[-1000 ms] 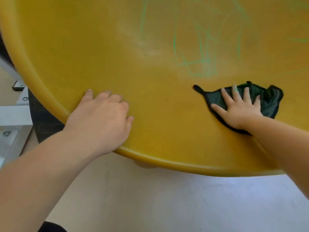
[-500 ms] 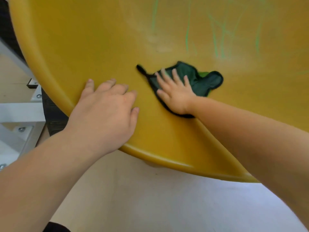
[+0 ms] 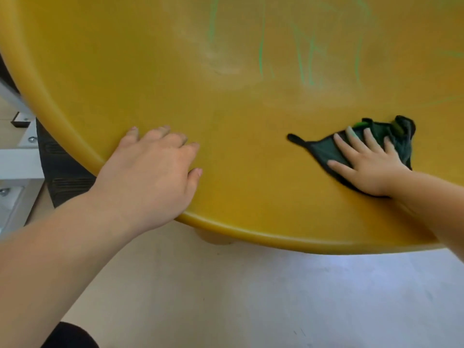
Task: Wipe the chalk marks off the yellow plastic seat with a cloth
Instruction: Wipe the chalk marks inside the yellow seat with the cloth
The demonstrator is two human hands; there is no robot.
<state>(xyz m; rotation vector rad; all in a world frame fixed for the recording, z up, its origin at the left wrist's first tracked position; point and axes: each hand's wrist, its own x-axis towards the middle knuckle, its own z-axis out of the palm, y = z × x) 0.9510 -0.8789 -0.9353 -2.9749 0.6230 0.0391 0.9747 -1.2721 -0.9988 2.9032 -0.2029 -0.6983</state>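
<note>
My flat right hand [image 3: 371, 169] pushes the dark cloth [image 3: 322, 149] back to the right side of the yellow seat [image 3: 125, 71], my flat left hand [image 3: 150, 177] rests by the rim, and the green chalk marks [image 3: 309, 59] higher up still need wiping.

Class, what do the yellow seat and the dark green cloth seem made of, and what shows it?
Yellow seat: likely moulded plastic, smooth with a soft sheen and a rounded, seamless rim.
Dark green cloth: soft fabric, perhaps microfibre; it looks matt and lies limp and crumpled.

Smooth, faintly glossy yellow plastic seat [image 3: 155, 79]; soft matt dark cloth [image 3: 324, 150].
</note>
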